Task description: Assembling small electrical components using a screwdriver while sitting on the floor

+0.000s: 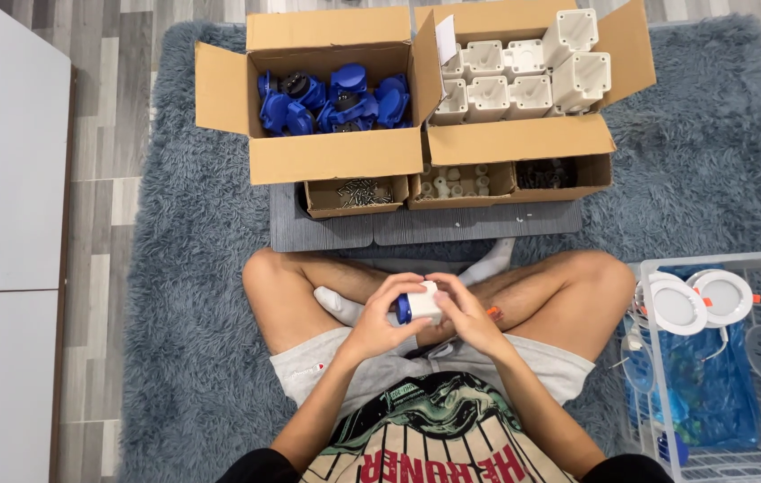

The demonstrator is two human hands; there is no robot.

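Hands: left hand (382,315), right hand (465,313) both grip one white-blue part (420,304); two large boxes beyond.

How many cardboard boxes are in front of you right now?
5: two large open boxes, blue parts left, white parts right; three small trays below: screws, white pieces, dark pieces.

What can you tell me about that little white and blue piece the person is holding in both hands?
The white and blue piece is a small blocky part, apparently plastic: a white body with a blue part at its left end. It is held above the crossed legs, between the left hand and the right hand, whose fingers wrap its sides and hide much of it.
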